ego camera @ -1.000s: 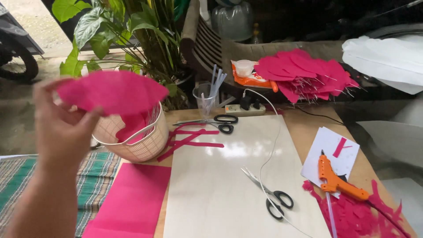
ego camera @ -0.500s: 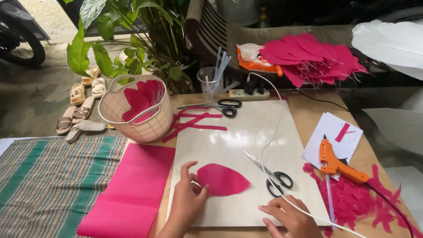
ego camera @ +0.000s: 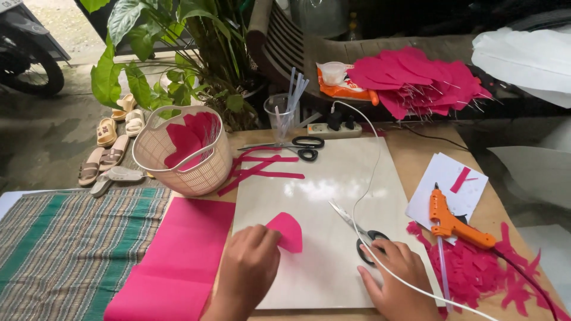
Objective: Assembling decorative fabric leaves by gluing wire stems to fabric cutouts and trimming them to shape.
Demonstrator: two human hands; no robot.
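While your left hand (ego camera: 250, 264) presses flat on the rounded pink paper petal (ego camera: 287, 230) atop the glossy white board (ego camera: 333, 196), your right hand (ego camera: 395, 273) closes loosely around the black-handled scissors (ego camera: 360, 232).

Hands (ego camera: 250, 267) on pink petal (ego camera: 288, 230), scissors (ego camera: 360, 235)

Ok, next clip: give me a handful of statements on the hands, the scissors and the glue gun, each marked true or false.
1. The left hand rests on a pink petal-shaped piece on the white board. True.
2. The right hand holds the orange glue gun. False: it is at the handles of the near scissors; the glue gun lies apart.
3. A second pair of scissors lies at the board's far edge. True.
4. The basket is empty. False: pink pieces sit inside.
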